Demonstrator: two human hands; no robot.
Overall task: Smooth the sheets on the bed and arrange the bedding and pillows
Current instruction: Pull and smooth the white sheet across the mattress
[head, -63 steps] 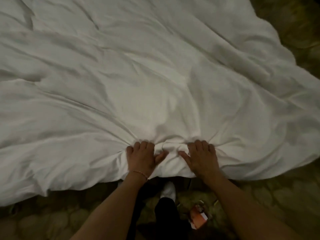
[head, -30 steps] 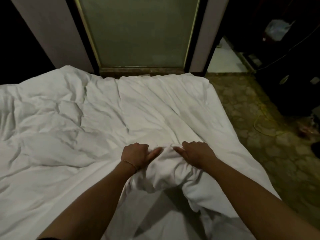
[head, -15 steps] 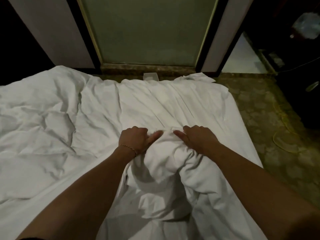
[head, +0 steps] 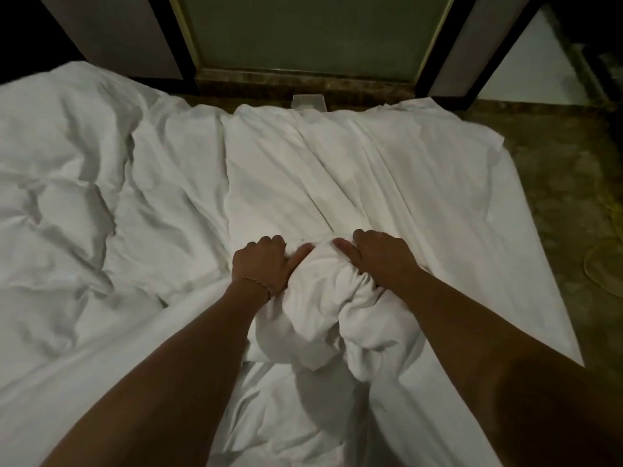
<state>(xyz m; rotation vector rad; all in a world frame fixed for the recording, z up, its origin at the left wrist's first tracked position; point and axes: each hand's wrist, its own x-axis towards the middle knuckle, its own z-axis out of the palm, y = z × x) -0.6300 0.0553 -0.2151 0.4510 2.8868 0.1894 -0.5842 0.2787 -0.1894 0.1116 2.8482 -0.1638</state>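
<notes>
A white duvet point(head: 141, 203) lies spread wide, covering nearly everything in sight. It is rumpled, with deep puffy creases on the left and long straight folds running away on the right. Its far edge reaches almost to a wall; its right edge slants down beside the floor point(head: 553, 203).

Near the middle, a thick bunch point(head: 323, 305) of the same white cloth is gathered up into a rounded lump. A person leaning in from the near side grips it with both hands. The left hand point(head: 263, 264) clutches the bunch's left side, fingers curled down into the cloth, thumb stretched across the top. A thin bracelet point(head: 258, 283) circles that wrist. The right hand point(head: 381, 256) clutches the right side the same way, fingers curled over, thumb pointing inward. The two thumbs nearly meet on top of the lump. Both bare forearms reach in from the lower edge of the view.

Below the hands, the gathered cloth hangs in loose, heavy folds toward the person.

Beyond the duvet stands a tall greenish panel point(head: 303, 28) in a thin gold frame, set between dark uprights. A small pale object point(head: 308, 102) sits at its base, just past the duvet's edge. The floor on the right is mottled brown and green stone. The room is dim.
</notes>
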